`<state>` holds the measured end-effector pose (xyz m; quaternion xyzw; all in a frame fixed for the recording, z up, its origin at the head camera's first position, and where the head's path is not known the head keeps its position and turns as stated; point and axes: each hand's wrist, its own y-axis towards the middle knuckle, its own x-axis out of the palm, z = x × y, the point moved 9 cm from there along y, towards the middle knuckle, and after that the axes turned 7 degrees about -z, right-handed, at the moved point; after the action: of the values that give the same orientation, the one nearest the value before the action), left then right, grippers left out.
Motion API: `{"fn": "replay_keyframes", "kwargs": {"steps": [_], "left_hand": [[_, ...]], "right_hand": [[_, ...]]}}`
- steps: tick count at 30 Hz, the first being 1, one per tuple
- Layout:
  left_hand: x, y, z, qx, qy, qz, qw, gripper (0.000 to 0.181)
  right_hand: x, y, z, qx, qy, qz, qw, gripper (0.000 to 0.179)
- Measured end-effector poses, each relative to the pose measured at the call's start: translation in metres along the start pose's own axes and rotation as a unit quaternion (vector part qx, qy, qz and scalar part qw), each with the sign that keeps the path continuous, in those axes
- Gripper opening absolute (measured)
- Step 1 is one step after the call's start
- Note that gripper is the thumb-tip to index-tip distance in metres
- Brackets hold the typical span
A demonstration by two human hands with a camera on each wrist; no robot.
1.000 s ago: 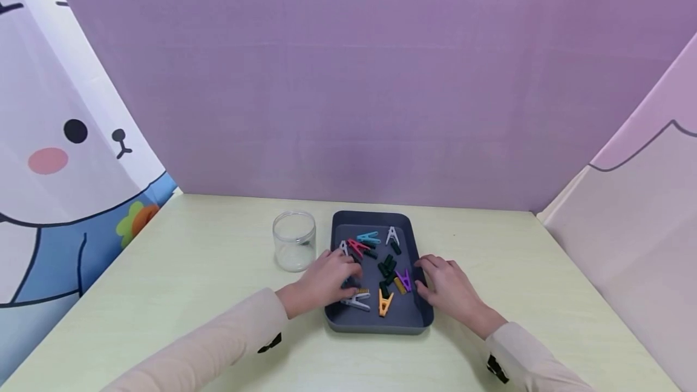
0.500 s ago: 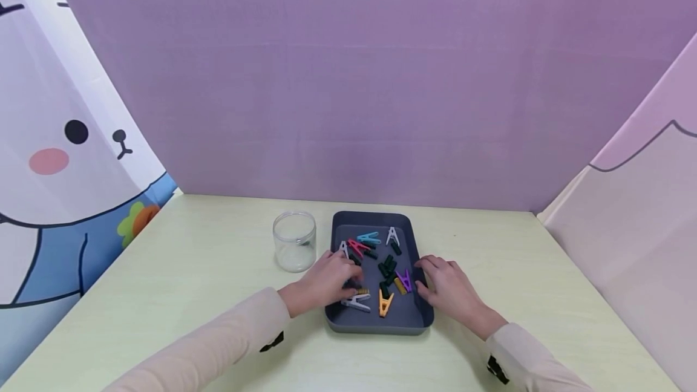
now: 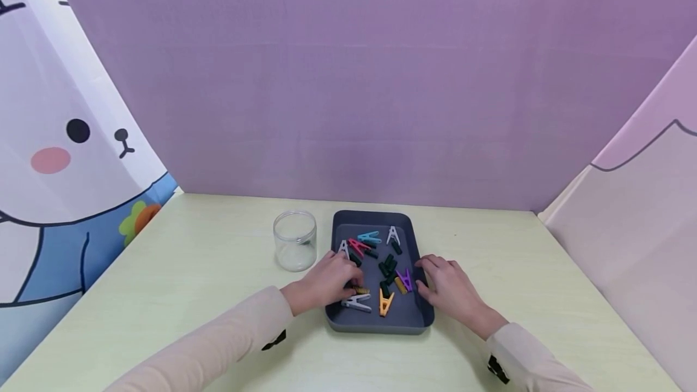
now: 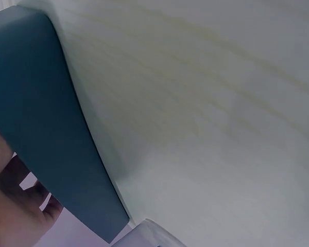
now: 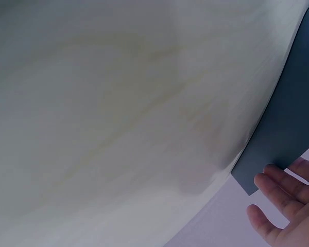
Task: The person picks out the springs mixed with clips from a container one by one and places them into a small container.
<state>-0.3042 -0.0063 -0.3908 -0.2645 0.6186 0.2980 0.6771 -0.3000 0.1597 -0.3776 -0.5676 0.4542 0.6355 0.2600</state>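
In the head view, a dark grey tray [image 3: 376, 324] holds several clothespins and small dark green cylinders. My left hand [image 3: 328, 282] reaches over the tray's left wall, fingers bent down inside; whatever lies beneath them is hidden. Next to its thumb are a gold ridged piece [image 3: 360, 290] and a grey clothespin [image 3: 357, 302]. My right hand [image 3: 449, 289] rests at the right rim, fingers loosely bent and holding nothing. Also in the tray are a purple clothespin [image 3: 405, 280], an orange clothespin [image 3: 385, 303], a red clothespin [image 3: 357, 246] and a blue clothespin [image 3: 369, 237].
A clear glass jar [image 3: 294, 242] stands on the pale table [image 3: 218, 247], just left of the tray. Behind the table rises a purple backdrop [image 3: 348, 77], with a cartoon-print cloth [image 3: 49, 101] at the left.
My left hand has shifted slightly within the tray, its thumb closer to the fingers. A bit of blue seen under it one second ago is now covered. The right hand stays put.
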Motion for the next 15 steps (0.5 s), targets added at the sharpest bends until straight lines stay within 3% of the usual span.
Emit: {"fn": "replay_keyframes", "kwargs": {"steps": [15], "left_hand": [[-0.0051, 0.0001, 0.0009, -0.013, -0.006, 0.010, 0.9998, 0.011]], "right_hand": [[-0.0017, -0.0007, -0.0006, -0.004, 0.000, 0.003, 1.0000, 0.030]]}}
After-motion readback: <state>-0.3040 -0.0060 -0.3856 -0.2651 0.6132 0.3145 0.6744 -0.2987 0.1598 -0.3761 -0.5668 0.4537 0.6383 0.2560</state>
